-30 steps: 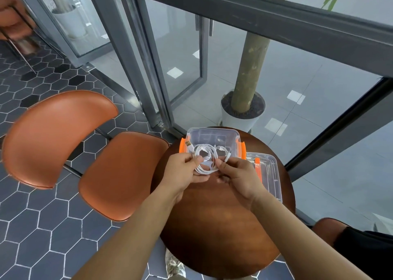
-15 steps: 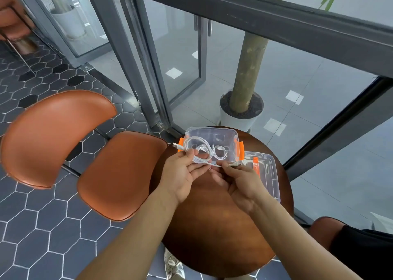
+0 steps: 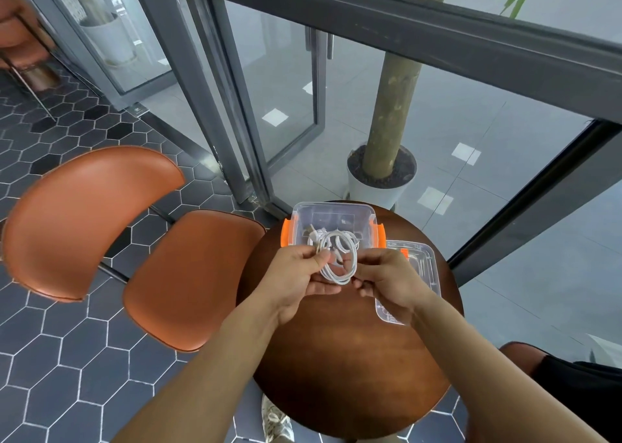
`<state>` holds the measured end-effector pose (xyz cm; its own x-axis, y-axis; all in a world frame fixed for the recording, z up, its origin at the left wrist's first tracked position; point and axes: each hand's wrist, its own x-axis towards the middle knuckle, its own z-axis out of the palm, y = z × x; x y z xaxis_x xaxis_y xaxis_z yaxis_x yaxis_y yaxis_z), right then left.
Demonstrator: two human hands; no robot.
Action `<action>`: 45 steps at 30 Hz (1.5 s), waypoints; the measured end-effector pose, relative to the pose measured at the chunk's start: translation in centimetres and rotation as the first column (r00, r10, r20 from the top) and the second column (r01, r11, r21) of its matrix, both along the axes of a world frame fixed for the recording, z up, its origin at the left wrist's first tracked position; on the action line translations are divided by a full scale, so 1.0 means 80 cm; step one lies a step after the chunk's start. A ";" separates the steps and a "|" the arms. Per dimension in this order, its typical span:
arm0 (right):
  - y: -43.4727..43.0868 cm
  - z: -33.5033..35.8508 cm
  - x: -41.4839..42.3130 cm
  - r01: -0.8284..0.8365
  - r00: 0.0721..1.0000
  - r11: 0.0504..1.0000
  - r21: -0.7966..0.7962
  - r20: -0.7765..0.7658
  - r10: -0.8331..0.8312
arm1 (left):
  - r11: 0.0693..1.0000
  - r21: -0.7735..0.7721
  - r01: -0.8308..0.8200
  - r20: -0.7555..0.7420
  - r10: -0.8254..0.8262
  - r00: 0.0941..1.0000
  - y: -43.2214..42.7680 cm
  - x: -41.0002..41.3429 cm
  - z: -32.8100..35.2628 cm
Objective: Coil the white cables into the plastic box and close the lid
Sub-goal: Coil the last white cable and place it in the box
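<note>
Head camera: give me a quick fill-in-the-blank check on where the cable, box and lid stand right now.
1. The coiled white cable is held above the table by ____ hands, the left hand and the right hand.
2. The clear rectangular plastic box has ____ side latches.
3. The clear plastic lid lies on the round wooden table, to the ____ of the box.
Missing words: both; orange; right.

One wide-angle camera is sitting on the person's head, looking forward and steeply down. It is hovering close above the left hand (image 3: 296,281) and right hand (image 3: 387,284) over a round table (image 3: 353,358), catching a chair (image 3: 188,274), floor (image 3: 67,358) and glass doors (image 3: 286,89) beyond.
</note>
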<state>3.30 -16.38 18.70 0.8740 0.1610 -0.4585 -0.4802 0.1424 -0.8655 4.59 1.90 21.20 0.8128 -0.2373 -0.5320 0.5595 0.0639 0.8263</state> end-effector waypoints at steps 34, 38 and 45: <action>0.043 -0.019 0.006 0.340 0.910 0.937 -0.077 0.278 -0.307 | 0.784 0.618 -0.047 0.246 -0.136 0.960 -0.005 0.008 -0.012; 0.050 -0.025 0.009 0.375 0.903 0.875 -0.306 0.334 -0.271 | 0.795 0.603 -0.069 0.313 -0.157 0.937 -0.009 0.006 -0.012; 0.054 -0.022 0.009 0.260 0.942 0.811 -0.525 0.320 -0.096 | 0.495 0.865 -0.084 0.338 -0.451 0.826 -0.006 -0.003 -0.028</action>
<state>4.02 -12.03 16.95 0.9617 -0.2179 -0.1661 -0.2341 -0.3387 -0.9113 4.32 1.40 18.99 0.9878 -0.0887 -0.1278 -0.0035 -0.8341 0.5516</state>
